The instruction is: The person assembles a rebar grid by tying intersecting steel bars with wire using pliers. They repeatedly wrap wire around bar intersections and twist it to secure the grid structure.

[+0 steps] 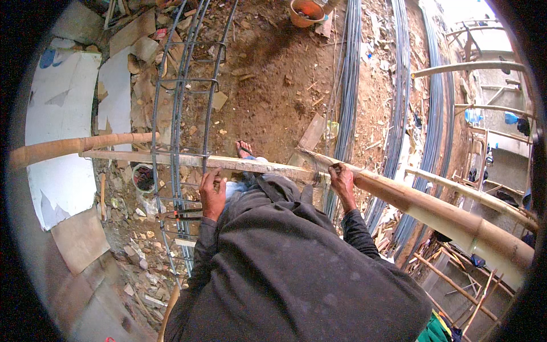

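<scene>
A narrow wooden beam (250, 165) runs crosswise in front of me, passing through an upright rebar cage (182, 85) on the left. Just below the beam is my left hand (212, 196), its fingers loosely bent and a little apart, with nothing visible between them. My right hand (343, 185) is at the beam's right end, beside the tip of a thick bamboo pole (421, 208). Its fingers are pinched together; whatever they may hold is too small to make out. A tool with orange-and-black handles (179, 214) rests at the rebar cage.
Bundles of long steel bars (348, 74) lie on the dirt at the right. An orange bucket (306, 12) stands at the far side. White boards (62, 114) and another bamboo pole (85, 147) are at the left, near a pail (144, 178). Rubble covers the ground around the cage.
</scene>
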`<state>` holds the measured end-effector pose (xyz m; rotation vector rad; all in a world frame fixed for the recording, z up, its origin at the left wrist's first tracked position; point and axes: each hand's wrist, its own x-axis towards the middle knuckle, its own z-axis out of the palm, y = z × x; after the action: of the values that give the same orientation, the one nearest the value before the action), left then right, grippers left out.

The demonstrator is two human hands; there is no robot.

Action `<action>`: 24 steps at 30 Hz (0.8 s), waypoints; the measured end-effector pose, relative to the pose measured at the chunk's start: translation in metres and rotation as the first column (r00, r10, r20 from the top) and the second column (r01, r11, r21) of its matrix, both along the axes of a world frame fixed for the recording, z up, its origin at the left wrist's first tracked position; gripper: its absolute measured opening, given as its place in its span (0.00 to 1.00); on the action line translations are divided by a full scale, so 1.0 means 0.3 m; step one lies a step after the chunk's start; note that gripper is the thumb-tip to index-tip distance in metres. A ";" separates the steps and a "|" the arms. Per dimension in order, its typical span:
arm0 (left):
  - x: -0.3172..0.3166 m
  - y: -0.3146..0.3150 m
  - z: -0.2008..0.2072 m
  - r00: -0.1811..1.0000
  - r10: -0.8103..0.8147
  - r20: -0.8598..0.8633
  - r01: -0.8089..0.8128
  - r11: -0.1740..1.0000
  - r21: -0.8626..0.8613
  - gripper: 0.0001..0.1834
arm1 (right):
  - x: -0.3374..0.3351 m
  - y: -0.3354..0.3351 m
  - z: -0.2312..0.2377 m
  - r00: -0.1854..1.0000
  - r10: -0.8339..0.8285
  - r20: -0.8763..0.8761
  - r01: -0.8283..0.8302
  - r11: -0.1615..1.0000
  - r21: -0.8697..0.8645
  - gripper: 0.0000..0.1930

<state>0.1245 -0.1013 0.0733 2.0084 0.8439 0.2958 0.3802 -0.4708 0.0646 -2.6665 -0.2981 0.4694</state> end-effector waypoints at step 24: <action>-0.039 -0.099 0.014 0.967 -0.255 0.012 0.255 0.963 -0.084 0.16 | -0.158 0.046 0.087 0.956 -0.042 0.290 0.067 0.995 -0.076 0.13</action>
<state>0.1129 -0.1309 0.0775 2.0096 0.5773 0.1123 0.3328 -0.4570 0.0907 -2.8174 -0.2937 0.0737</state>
